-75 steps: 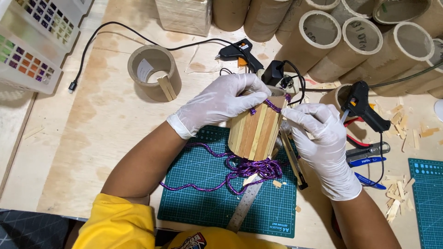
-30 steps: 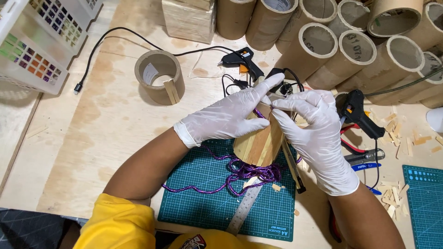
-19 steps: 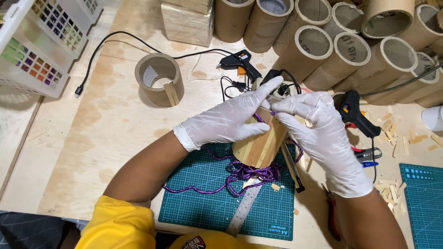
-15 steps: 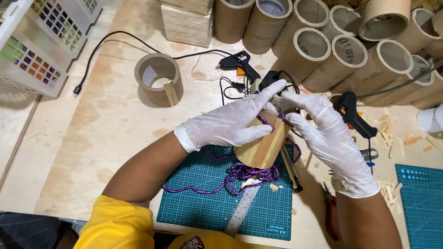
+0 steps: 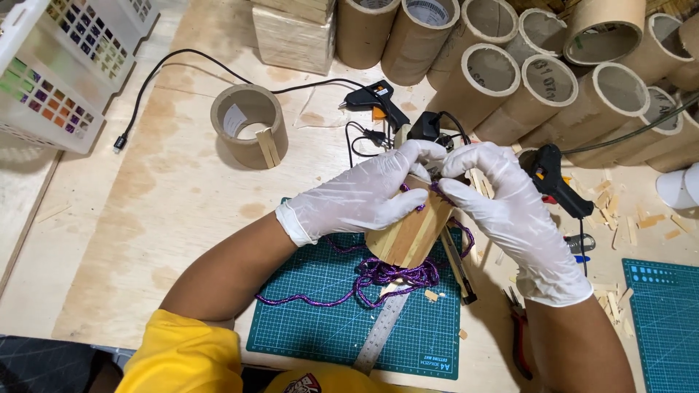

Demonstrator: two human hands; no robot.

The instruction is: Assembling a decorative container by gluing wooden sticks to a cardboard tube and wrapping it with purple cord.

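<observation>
Head view: we see the gloved left hand and right hand pinching purple cord against a wood-strip-clad cylinder, held tilted above the green cutting mat on the worktop.

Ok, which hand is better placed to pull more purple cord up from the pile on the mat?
Probably the left hand: its palm lies over the wooden cylinder just above the purple cord, while the right hand pinches cord at the cylinder's top.

Bright, even light falls from overhead — shadows under the white basket and the forearms are soft and short. The picture is sharp throughout, with slight wide-angle bending at the edges — no glare.
</observation>
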